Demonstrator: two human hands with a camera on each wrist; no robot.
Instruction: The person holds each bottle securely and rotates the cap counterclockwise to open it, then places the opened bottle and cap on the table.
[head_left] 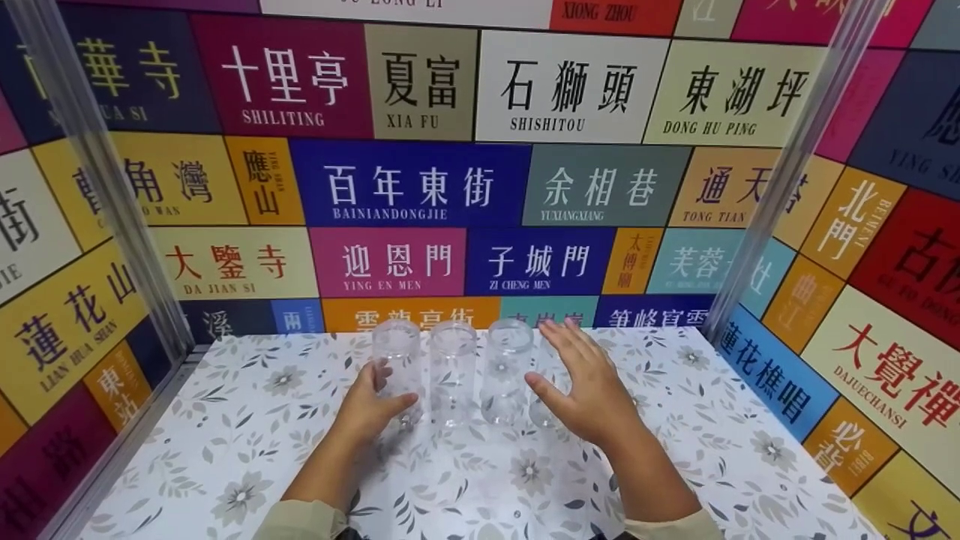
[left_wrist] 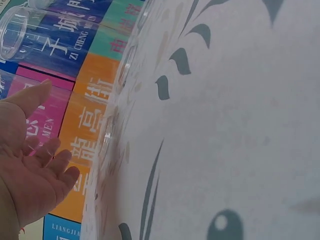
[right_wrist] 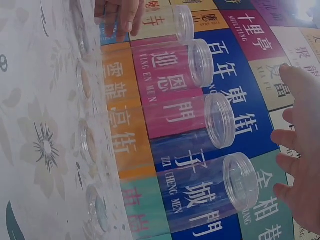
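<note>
Several clear plastic jars stand upright side by side on a floral-patterned table [head_left: 262, 420]. My left hand [head_left: 371, 397] is at the leftmost jar [head_left: 397, 345], its thumb across the front and its fingers curled round the far left side. In the left wrist view the jar's see-through wall lies between this thumb and the fingers. My right hand [head_left: 585, 382] is beside the rightmost jar, fingers spread and thumb out, overlapping much of that jar in the head view. The right wrist view has this hand apart from the rightmost jar [right_wrist: 240, 182], holding nothing.
Two middle jars, one [head_left: 454, 375] and another [head_left: 510, 375], stand between my hands. Behind the table rises a wall panel [head_left: 412, 184] of coloured blocks with Chinese lettering. Clear upright posts stand at the left [head_left: 112, 172] and right [head_left: 795, 165] corners.
</note>
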